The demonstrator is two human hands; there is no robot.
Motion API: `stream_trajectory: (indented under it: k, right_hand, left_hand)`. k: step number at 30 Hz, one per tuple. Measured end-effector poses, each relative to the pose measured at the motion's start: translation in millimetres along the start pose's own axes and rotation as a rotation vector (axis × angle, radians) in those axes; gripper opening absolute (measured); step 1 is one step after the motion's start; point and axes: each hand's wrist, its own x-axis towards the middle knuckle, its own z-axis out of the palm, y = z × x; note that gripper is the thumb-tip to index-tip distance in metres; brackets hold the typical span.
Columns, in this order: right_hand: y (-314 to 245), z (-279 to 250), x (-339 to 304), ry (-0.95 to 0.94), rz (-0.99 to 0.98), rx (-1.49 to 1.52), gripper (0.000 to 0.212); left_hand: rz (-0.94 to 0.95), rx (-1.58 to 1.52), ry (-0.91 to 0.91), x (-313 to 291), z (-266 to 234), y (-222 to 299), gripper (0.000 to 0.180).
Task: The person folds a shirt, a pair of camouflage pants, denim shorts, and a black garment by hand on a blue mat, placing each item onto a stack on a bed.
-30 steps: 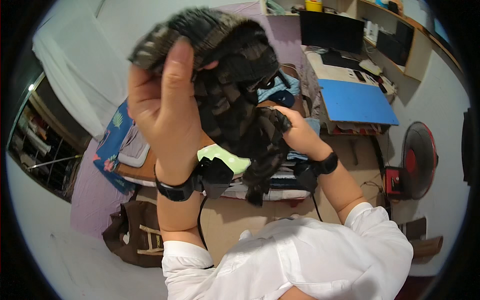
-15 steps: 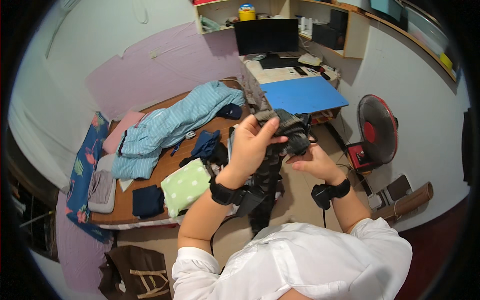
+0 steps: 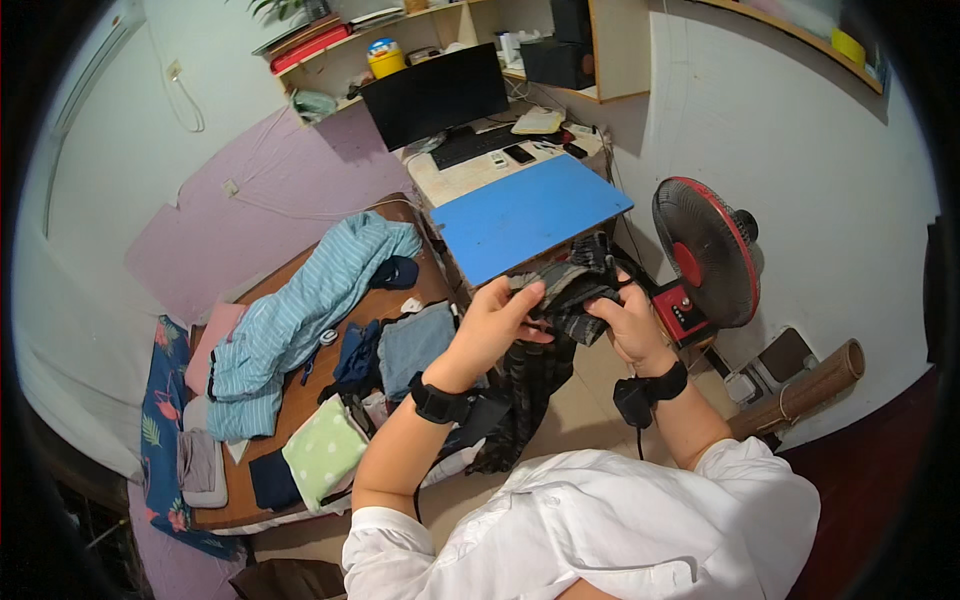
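Observation:
A dark grey and black plaid garment (image 3: 532,390) hangs in front of me, its upper edge bunched between both hands. My left hand (image 3: 497,325) pinches the left side of that edge between thumb and fingers. On the other side, my right hand (image 3: 630,322) grips the cloth, thumb on top and fingers partly hidden behind it. Below, the long hanging part reaches down beside the bed. What kind of garment it is cannot be made out. Folded blue-grey denim (image 3: 412,345) lies on the bed just left of my left forearm.
The brown-covered bed (image 3: 302,395) carries a striped light-blue blanket (image 3: 330,290), a green dotted cushion (image 3: 325,452), a dark cap (image 3: 393,272) and folded clothes. A desk with a blue board (image 3: 530,212) and a monitor (image 3: 435,97) stands ahead. To the right are a fan (image 3: 705,250) and a rolled mat (image 3: 800,390).
My view has swung to the right and tilted. The bunched upper edge of the garment is spread wider between my hands, and my right hand has come up onto it.

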Motion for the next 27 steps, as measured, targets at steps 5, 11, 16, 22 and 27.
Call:
stream_trajectory:
  k: [5, 11, 16, 22, 27]
  right_hand:
    - [-16, -67, 39, -0.05, 0.007, -0.218, 0.036]
    - [-1, -138, 75, -0.066, 0.128, -0.269, 0.031]
    - [3, -153, 100, -0.134, 0.218, -0.205, 0.022]
    - [13, -157, 138, -0.197, 0.216, -0.29, 0.026]
    - [20, -145, 181, -0.195, 0.245, -0.435, 0.029]
  left_hand:
    - [-0.184, 0.08, 0.033, 60, 10, 1, 0.029]
    - [-0.212, 0.052, 0.202, 124, -5, -24, 0.03]
    - [-0.222, 0.194, 0.328, 160, -25, -54, 0.029]
    - [0.282, 0.654, -0.157, 204, -12, -63, 0.076]
    - [0.158, 0.352, -0.321, 245, -15, -79, 0.08]
